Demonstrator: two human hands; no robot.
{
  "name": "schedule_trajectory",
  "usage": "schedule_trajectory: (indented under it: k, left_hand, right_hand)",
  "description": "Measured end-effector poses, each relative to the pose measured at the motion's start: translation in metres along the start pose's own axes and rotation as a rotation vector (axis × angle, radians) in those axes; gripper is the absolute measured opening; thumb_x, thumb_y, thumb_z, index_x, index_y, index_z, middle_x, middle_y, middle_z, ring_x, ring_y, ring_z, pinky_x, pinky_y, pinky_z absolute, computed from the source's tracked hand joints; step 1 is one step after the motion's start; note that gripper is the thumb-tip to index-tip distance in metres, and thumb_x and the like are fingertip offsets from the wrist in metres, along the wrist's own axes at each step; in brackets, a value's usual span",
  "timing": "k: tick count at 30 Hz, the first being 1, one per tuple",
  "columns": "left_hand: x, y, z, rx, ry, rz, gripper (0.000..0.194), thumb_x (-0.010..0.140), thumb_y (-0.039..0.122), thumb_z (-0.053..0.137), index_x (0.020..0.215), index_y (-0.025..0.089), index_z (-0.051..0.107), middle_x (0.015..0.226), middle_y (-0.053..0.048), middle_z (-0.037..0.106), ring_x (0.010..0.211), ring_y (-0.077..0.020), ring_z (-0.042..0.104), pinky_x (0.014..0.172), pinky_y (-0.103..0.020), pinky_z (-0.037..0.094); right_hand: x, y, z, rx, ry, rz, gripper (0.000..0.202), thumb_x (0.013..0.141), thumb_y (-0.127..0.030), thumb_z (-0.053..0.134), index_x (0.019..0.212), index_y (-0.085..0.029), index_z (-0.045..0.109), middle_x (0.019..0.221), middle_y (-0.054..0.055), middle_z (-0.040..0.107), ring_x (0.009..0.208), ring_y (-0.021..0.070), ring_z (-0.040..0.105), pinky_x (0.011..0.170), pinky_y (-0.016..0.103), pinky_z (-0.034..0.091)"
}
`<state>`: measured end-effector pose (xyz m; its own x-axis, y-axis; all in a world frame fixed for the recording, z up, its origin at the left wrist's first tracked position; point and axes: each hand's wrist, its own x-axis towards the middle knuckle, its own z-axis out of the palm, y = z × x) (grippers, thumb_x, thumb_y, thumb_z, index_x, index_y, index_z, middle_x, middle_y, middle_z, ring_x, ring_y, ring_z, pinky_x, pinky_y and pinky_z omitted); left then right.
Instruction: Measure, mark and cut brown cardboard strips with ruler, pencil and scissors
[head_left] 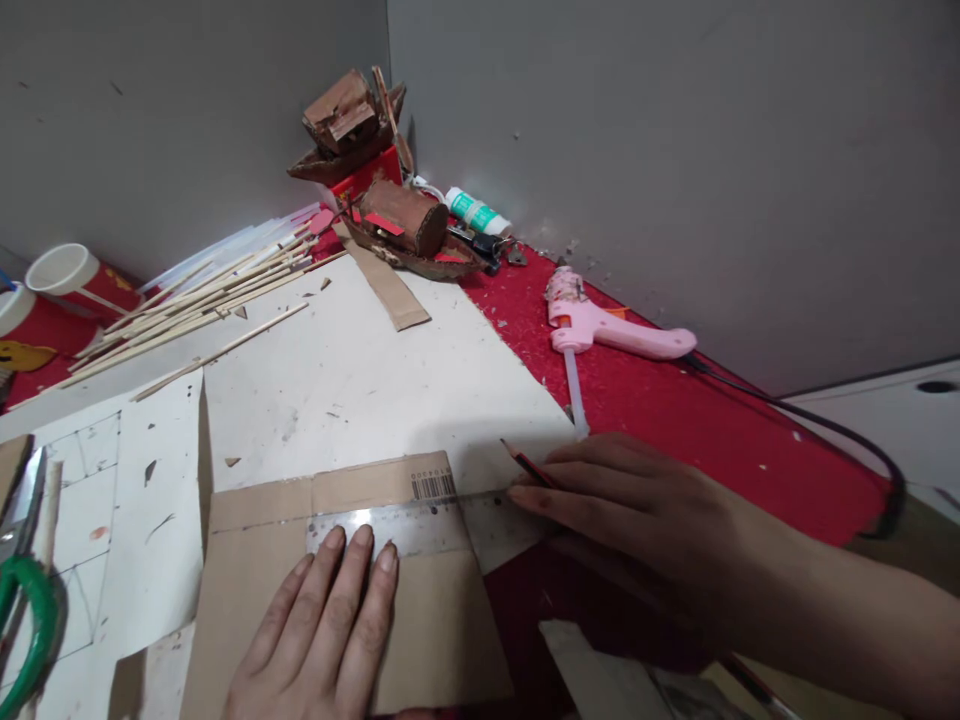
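Note:
A brown cardboard piece (442, 630) with a printed barcode lies flat in front of me, a pencil line drawn across its upper part. Along that line rests a clear plastic ruler (420, 535), which reaches past the cardboard's right edge. My left hand (319, 625) lies flat, fingers stretched out, its fingertips pressing on the ruler and cardboard. In my right hand (645, 520) is a red and black pencil (531, 467), its tip pointing up and left. That hand is by the ruler's right end; some of its fingers are hidden.
A pink glue gun (622, 333) with its cord lies right on the red cloth (750, 450). Brown cardboard boat models (409, 220) stand at the back. Wooden sticks (202, 300), paper cups (67, 275), green-handled scissors (30, 600) and a drawn-on sheet (142, 520) are left.

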<state>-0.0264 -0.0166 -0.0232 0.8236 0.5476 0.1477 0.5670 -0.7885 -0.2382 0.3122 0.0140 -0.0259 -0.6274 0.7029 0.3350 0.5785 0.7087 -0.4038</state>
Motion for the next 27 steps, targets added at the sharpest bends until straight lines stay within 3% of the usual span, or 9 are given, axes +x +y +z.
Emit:
schedule_trajectory:
  k: [9,14,21,27]
  left_hand:
    - [0.000,-0.001,-0.001,-0.009,-0.011,0.009,0.086,0.087,0.073,0.052,0.141,0.007,0.052,0.145,-0.019,0.053,0.145,-0.0362,0.034,0.123,-0.043,0.015]
    - [0.002,0.001,-0.005,-0.037,-0.011,-0.012,0.085,0.087,0.072,0.053,0.140,0.006,0.054,0.143,-0.019,0.056,0.140,-0.0350,0.041,0.122,-0.042,0.015]
    - [0.005,0.003,-0.011,-0.054,-0.011,-0.054,0.078,0.092,0.070,0.046,0.139,0.009,0.056,0.140,-0.016,0.060,0.139,-0.0310,0.044,0.121,-0.039,0.019]
    - [0.005,0.003,-0.012,-0.055,-0.004,-0.057,0.076,0.093,0.069,0.045,0.138,0.010,0.057,0.140,-0.015,0.060,0.139,-0.0304,0.044,0.121,-0.038,0.021]
  right_hand:
    - [-0.001,0.001,0.003,0.002,0.011,-0.002,0.037,0.093,-0.010,0.054,0.128,-0.017,0.061,0.109,0.012,0.073,0.100,0.0236,0.067,0.085,0.040,0.055]
    - [-0.008,0.003,0.005,-0.047,-0.033,0.017,0.040,0.094,-0.014,0.050,0.133,-0.020,0.060,0.115,0.012,0.073,0.102,0.0270,0.066,0.085,0.044,0.056]
    - [-0.020,0.019,0.013,-0.134,-0.061,-0.134,0.075,0.086,-0.023,0.062,0.156,-0.023,0.035,0.126,0.011,0.070,0.104,0.0310,0.068,0.078,0.044,0.061]
    - [-0.021,0.021,0.016,-0.152,-0.060,-0.126,0.073,0.088,-0.019,0.057,0.157,-0.024,0.034,0.125,0.010,0.071,0.103,0.0296,0.068,0.075,0.043,0.062]
